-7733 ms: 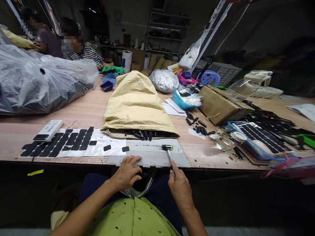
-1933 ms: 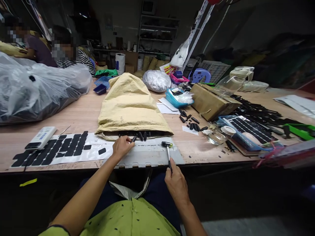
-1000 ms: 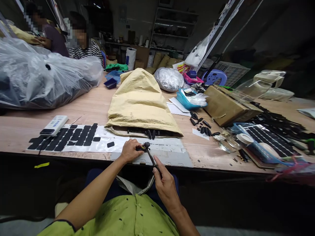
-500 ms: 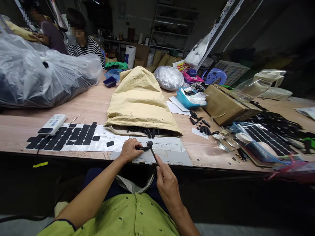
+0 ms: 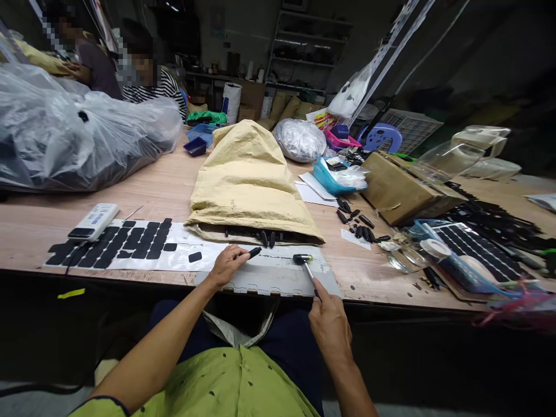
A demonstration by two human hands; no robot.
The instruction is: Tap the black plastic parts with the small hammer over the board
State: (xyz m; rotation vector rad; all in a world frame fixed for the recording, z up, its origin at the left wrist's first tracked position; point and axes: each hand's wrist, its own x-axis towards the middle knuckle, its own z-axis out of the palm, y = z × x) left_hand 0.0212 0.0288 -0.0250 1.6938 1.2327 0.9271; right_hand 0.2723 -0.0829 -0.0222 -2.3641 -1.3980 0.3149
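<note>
A small black plastic part [image 5: 254, 252], its exact kind unclear, is pinched in my left hand [image 5: 228, 264] over the grey board [image 5: 260, 282] at the table's front edge. My right hand [image 5: 330, 318] is wrapped round the handle of a small hammer [image 5: 303, 259]. The hammer has a black head with a yellow-green end face, and it sits to the right of the part, apart from it. Just beyond both hands lies a cream sack [image 5: 252, 191], its mouth towards me with several black parts showing in it.
A white sheet with black stickers [image 5: 178, 255] and a white device [image 5: 93, 222] lie left. Loose black parts [image 5: 365, 233], a cardboard box [image 5: 408, 185] and a blue tray [image 5: 339, 182] stand right. A big plastic bag [image 5: 87, 133] fills the far left; two people sit beyond.
The hammer has moved right, away from the black part, together with my right hand. My left hand keeps hold of the part, which now points slightly upward to the right.
</note>
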